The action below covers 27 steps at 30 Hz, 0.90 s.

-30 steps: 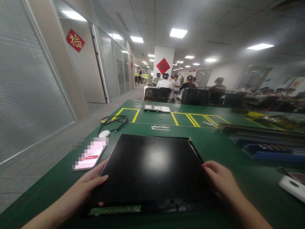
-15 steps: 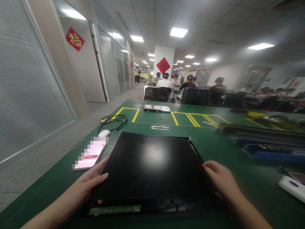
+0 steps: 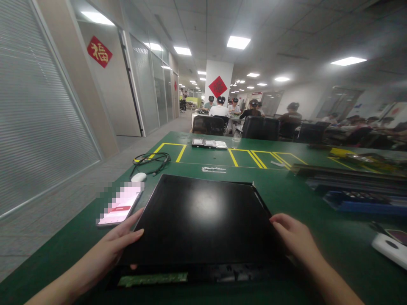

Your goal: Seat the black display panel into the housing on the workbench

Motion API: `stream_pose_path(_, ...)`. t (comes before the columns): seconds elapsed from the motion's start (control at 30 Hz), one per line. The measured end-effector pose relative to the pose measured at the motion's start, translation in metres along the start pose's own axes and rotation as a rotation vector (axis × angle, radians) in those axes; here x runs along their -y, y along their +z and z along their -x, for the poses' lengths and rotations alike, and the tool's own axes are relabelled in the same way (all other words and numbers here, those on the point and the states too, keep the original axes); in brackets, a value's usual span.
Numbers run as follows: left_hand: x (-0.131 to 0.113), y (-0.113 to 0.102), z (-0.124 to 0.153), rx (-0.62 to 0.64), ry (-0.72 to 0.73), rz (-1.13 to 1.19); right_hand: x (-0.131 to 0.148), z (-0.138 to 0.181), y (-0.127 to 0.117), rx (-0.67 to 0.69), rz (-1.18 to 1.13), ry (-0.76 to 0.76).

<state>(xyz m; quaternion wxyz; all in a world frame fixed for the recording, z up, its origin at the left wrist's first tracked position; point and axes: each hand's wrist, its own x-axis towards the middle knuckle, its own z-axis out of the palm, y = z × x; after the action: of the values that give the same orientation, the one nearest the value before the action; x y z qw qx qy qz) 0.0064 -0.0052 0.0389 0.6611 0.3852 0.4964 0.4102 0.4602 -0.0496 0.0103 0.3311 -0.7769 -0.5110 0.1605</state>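
A flat black LCD display panel (image 3: pixel 203 233) lies before me, a ceiling light mirrored in its surface. Along its near edge a green circuit board strip (image 3: pixel 152 279) shows. Part of a black casing (image 3: pixel 262 200) sticks out from under the panel at the far right. My left hand (image 3: pixel 117 241) is closed around the panel's left edge, thumb on top and other fingers mostly hidden below. At the right edge my right hand (image 3: pixel 294 235) is closed, thumb and forefinger pinching; whether the casing is in that grip too, I cannot tell.
Left of the panel lie a lit phone (image 3: pixel 122 205), a white mouse (image 3: pixel 139 177) and a coiled black cable (image 3: pixel 152 161). Several hard drives (image 3: pixel 209 144) sit farther back on the green table (image 3: pixel 190 169). Long dark strips and a blue part (image 3: pixel 359 201) occupy the right, near a white device (image 3: pixel 389 250).
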Motion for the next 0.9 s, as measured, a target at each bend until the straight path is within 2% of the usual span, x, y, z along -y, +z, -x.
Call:
stream_pose_path(0.27, 0.0019, 0.0049, 0.0046, -0.022, 0.014, 0.029, 0.0002, -0.0009, -0.0005, -0.009, 0.012, -0.026)
stream_pose_path(0.43, 0.0029, 0.0033, 0.0037, -0.04, 0.004, -0.007, -0.0017, -0.0007, 0.0, 0.028, 0.011, 0.01)
stream_pose_path(0.9, 0.0016, 0.0034, 0.0037, -0.003, 0.013, -0.043, -0.0013, -0.0014, 0.0011, 0.022, 0.01, 0.015)
